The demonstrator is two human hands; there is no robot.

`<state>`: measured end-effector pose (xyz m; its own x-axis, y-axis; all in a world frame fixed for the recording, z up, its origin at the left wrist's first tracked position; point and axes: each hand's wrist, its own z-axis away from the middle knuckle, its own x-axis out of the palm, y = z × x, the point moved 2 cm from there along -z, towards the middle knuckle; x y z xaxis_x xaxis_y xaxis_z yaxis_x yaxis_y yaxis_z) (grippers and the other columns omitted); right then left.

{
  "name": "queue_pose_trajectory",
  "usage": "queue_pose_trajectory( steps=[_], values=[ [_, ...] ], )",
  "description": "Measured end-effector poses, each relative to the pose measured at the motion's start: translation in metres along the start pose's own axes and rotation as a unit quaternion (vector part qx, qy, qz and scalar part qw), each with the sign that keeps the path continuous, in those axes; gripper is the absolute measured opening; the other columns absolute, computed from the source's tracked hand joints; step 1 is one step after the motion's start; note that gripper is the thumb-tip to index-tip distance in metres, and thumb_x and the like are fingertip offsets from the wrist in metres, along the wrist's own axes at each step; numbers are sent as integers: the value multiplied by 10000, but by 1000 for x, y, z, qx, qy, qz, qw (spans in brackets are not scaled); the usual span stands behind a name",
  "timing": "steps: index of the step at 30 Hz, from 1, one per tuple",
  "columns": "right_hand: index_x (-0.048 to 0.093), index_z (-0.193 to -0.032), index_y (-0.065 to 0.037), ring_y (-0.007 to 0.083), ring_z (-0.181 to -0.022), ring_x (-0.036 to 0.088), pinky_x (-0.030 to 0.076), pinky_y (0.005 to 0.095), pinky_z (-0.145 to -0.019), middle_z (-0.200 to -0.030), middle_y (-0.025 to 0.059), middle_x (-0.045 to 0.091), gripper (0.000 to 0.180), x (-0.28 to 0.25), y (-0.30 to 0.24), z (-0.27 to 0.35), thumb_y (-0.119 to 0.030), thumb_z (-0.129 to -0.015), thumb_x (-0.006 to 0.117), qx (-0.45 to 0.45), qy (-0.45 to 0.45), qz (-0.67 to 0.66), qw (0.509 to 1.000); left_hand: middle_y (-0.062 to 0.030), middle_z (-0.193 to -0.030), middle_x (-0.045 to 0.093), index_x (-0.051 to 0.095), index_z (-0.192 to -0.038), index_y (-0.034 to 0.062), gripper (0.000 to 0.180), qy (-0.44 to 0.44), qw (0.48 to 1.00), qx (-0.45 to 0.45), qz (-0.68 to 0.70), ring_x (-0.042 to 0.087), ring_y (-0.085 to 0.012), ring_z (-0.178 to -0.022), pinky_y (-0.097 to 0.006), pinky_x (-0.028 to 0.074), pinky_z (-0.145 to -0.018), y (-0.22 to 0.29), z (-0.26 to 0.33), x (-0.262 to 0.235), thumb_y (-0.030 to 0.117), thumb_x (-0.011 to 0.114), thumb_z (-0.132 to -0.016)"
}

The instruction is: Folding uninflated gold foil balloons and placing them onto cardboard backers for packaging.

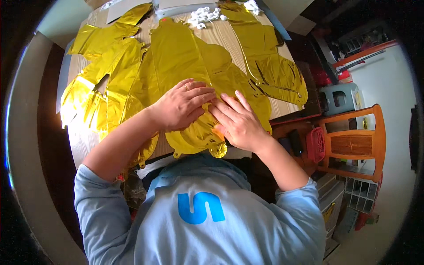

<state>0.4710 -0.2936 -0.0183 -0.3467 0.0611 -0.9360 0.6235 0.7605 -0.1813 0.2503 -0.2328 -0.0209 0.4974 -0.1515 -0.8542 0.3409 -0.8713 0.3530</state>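
Observation:
A flat, uninflated gold foil balloon (176, 57) lies before me on the table, its near end hanging toward my body. My left hand (183, 104) rests palm down on it, fingers stretched toward the right. Beside it my right hand (238, 121) lies palm down too, fingers extended up and to the left, their tips close to those of the left. Under the hands the foil is creased. A small rounded foil flap (218, 150) sticks out at the near edge, with small punched tabs nearby. Neither hand appears to grip anything.
More flat gold foil balloons lie at the left (119, 66) and right (269, 57) of the wooden table (216, 35). White curled pieces (203, 17) sit at the far edge. A wooden chair (355, 143), a red basket (315, 143) and a grey-blue stool (338, 98) stand at right.

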Motion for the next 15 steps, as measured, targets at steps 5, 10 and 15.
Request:
queue_pose_trajectory(
  steps=[5,10,15],
  values=[
    [617,-1322,-8,338,-1352,506,285,556,-1191,-1384,171,599,483,-15,-8,22,-258,-908,635,-44,-25,-32,998,-155,-1349,605,588,-1318,15,492,14,1000,2,2,548,-362,-1255,-487,420,-1090,-1,2,2,105,685,-843],
    [702,-1175,2,300,-1210,634,421,493,-1118,-1235,155,692,319,0,-15,40,-156,-944,549,-83,79,13,993,-154,-1340,610,601,-1299,6,478,13,1000,2,2,554,-357,-1244,-480,421,-1086,1,-2,-2,107,687,-839],
    [727,-1114,-37,264,-1142,676,435,471,-1092,-1176,131,721,273,-1,-15,37,-164,-961,539,-94,101,22,990,-158,-1342,611,601,-1309,9,476,9,1000,2,0,551,-347,-1248,-479,422,-1084,1,-1,-1,97,679,-847]
  ],
)
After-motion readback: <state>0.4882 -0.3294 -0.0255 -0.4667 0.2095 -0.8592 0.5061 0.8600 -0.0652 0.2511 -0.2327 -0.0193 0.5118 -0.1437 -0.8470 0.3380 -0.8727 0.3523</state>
